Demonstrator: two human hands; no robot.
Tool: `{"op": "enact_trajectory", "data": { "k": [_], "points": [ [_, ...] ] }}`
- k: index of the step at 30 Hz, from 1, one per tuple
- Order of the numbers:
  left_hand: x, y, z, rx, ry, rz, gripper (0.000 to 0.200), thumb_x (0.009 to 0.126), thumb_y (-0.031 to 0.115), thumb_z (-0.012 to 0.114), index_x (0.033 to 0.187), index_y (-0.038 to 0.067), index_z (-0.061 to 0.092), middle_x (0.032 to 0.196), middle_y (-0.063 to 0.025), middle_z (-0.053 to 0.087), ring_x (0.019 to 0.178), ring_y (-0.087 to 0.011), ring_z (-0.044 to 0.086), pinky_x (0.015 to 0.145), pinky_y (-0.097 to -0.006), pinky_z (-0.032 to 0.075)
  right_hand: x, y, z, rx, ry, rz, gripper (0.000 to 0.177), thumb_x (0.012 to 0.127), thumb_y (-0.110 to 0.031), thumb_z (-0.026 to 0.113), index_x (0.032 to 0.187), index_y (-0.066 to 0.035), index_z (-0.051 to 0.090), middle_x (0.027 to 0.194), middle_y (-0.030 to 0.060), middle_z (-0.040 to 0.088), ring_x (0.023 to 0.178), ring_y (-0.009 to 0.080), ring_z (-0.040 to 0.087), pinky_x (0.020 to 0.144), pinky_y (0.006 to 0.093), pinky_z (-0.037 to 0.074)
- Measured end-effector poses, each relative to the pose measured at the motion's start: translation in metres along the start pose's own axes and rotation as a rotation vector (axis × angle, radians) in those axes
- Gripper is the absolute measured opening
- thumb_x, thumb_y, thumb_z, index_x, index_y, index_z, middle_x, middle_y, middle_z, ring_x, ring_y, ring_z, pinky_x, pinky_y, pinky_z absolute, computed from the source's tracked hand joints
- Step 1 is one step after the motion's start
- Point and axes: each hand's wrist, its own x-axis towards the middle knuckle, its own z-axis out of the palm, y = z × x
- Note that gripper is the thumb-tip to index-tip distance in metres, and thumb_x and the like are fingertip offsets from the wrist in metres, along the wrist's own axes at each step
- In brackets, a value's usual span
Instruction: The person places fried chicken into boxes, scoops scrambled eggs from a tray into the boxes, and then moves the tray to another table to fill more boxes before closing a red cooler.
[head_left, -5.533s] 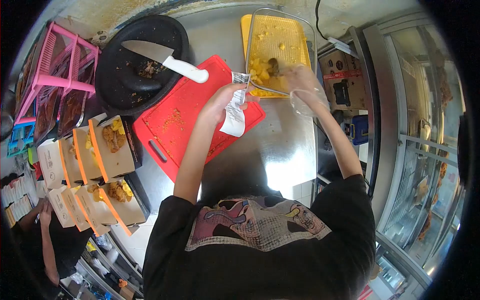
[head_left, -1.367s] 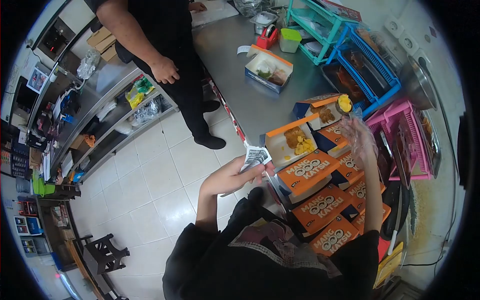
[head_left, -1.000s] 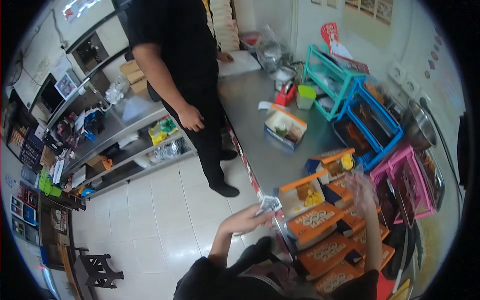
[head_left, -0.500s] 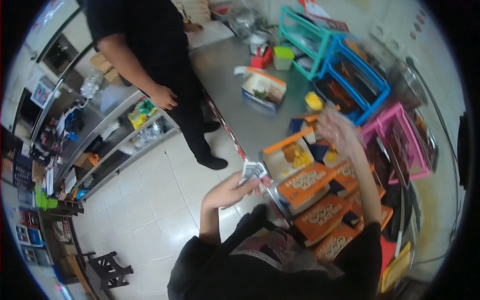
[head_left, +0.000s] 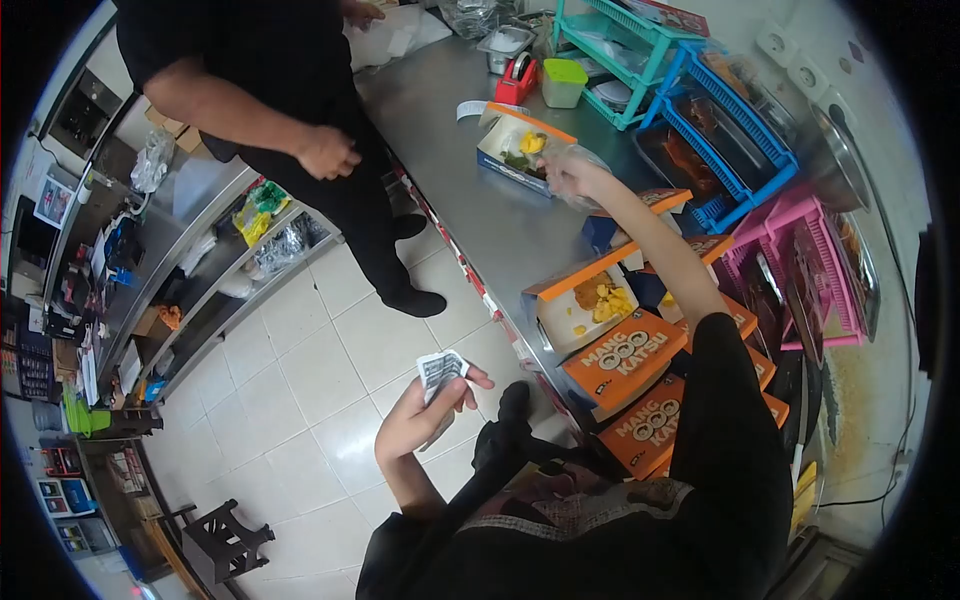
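Note:
My left hand (head_left: 432, 410) pinches a folded printed paper slip (head_left: 442, 372) above the floor. On my right hand (head_left: 572, 172) is a clear plastic glove; its fingers are closed at the edge of an open food box (head_left: 497, 150), and what they grip is too small to tell. Just past the fingertips, yellow food (head_left: 532, 142) shows over green leaves in that box. Nearer me, a second open box (head_left: 560, 325) contains browned food and yellow pieces (head_left: 606, 300). Closed orange boxes (head_left: 622, 358) lie beside and below it.
A person in black (head_left: 250, 70) stands across the metal table (head_left: 430, 110). Along the wall are teal (head_left: 640, 70), blue (head_left: 735, 150) and pink (head_left: 800, 260) racks, with a green-lidded tub (head_left: 563, 84) and red tape dispenser (head_left: 517, 80) nearby. A dark stool (head_left: 225, 540) stands on the floor.
My right hand has moved across the table to the far open box, and the yellow food near its fingertips has moved with it. My left hand has shifted left with the slip.

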Motion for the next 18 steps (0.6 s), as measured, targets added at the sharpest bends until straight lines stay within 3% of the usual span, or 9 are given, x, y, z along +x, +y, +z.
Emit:
{"op": "enact_trajectory", "data": {
  "k": [4, 7, 9, 10, 12, 16, 18],
  "points": [
    [-0.004, -0.01, -0.009, -0.013, 0.073, -0.06, 0.024, 0.093, 0.016, 0.036, 0.099, 0.0, 0.053, 0.094, -0.0046, 0.058, 0.073, -0.0094, 0.049, 0.065, -0.0228, 0.041, 0.05, 0.006, -0.001, 0.137, -0.011, 0.056, 0.012, 0.077, -0.003, 0.05, 0.087, 0.001, 0.055, 0.056, 0.0011, 0.044, 0.05, 0.0099, 0.045, 0.04, 0.0248, 0.036],
    [-0.006, -0.01, -0.009, -0.014, 0.104, -0.078, 0.024, 0.093, 0.016, 0.036, 0.099, 0.0, 0.054, 0.094, -0.0048, 0.058, 0.073, -0.0097, 0.049, 0.065, -0.0227, 0.04, 0.081, 0.019, 0.007, -0.147, 0.043, 0.034, 0.013, 0.079, -0.007, 0.049, 0.088, -0.002, 0.057, 0.061, 0.0024, 0.049, 0.057, 0.0111, 0.051, 0.049, 0.0264, 0.041],
    [-0.01, -0.011, -0.012, -0.02, 0.113, -0.089, 0.024, 0.093, 0.016, 0.036, 0.099, 0.001, 0.054, 0.094, -0.0049, 0.058, 0.073, -0.0099, 0.049, 0.065, -0.0227, 0.04, 0.099, 0.035, 0.01, -0.749, 0.373, -0.436, 0.014, 0.081, -0.011, 0.048, 0.086, -0.006, 0.059, 0.07, 0.0053, 0.057, 0.067, 0.0146, 0.058, 0.058, 0.0291, 0.047],
    [-0.013, -0.013, -0.013, -0.03, 0.12, -0.112, 0.024, 0.093, 0.015, 0.036, 0.099, 0.001, 0.054, 0.095, -0.0052, 0.059, 0.073, -0.0099, 0.049, 0.065, -0.0227, 0.041, 0.091, 0.032, 0.023, -0.753, 0.362, -0.429, 0.014, 0.081, -0.011, 0.048, 0.086, -0.006, 0.059, 0.07, 0.0053, 0.057, 0.067, 0.0146, 0.058, 0.058, 0.0291, 0.047],
    [-0.016, -0.016, -0.016, -0.052, 0.138, -0.138, 0.024, 0.093, 0.015, 0.036, 0.099, 0.001, 0.054, 0.096, -0.0055, 0.059, 0.074, -0.0099, 0.05, 0.065, -0.0227, 0.041, 0.054, 0.014, 0.06, -1.723, 0.645, -0.707, 0.016, 0.079, -0.013, 0.048, 0.088, -0.009, 0.06, 0.083, 0.0079, 0.062, 0.078, 0.0206, 0.061, 0.063, 0.0323, 0.05],
    [-0.024, -0.02, -0.02, -0.105, 0.203, -0.145, 0.023, 0.093, 0.014, 0.036, 0.099, 0.001, 0.054, 0.096, -0.0057, 0.059, 0.074, -0.0097, 0.05, 0.066, -0.0227, 0.04, 0.069, 0.019, 0.055, -2.047, 0.538, -0.731, 0.018, 0.078, -0.014, 0.047, 0.089, -0.009, 0.06, 0.088, 0.0113, 0.062, 0.081, 0.0257, 0.061, 0.066, 0.037, 0.049],
    [-0.023, -0.023, -0.019, -0.125, 0.215, -0.144, 0.023, 0.093, 0.014, 0.036, 0.099, 0.0, 0.054, 0.096, -0.0057, 0.059, 0.073, -0.0096, 0.05, 0.066, -0.0226, 0.04, 0.054, 0.011, 0.067, -2.213, 0.432, -0.573, 0.018, 0.078, -0.014, 0.046, 0.09, -0.01, 0.059, 0.086, 0.0102, 0.062, 0.08, 0.0262, 0.061, 0.066, 0.0374, 0.049]
  ]
}}
